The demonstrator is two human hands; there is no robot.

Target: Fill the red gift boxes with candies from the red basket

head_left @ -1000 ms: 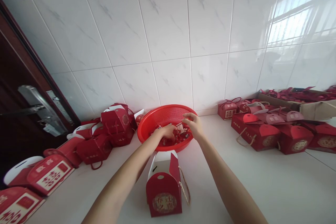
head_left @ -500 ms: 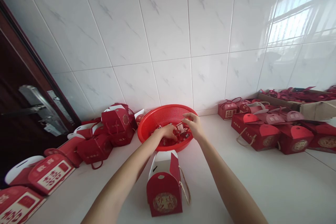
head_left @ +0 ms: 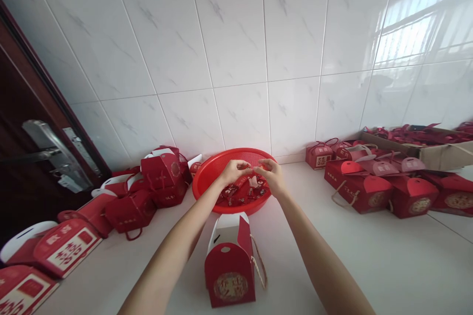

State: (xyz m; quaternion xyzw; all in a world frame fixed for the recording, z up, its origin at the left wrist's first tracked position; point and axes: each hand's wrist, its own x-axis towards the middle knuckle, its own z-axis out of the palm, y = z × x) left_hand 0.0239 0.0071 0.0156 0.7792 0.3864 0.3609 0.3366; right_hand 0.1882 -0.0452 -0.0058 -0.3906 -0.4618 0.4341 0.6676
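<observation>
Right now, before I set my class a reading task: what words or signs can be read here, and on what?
"乔迁之喜": gold emblem on the open red box.
"囍": white panels on the nearest left boxes.
Probably "歡喜", blurred: above that sign.
Too small or blurred: emblems on the right-hand boxes, print on the wrappers.

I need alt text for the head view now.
A person's left hand and right hand nearly meet above a red basket of small wrapped items; an open red box stands in front, more boxes on both sides.
</observation>
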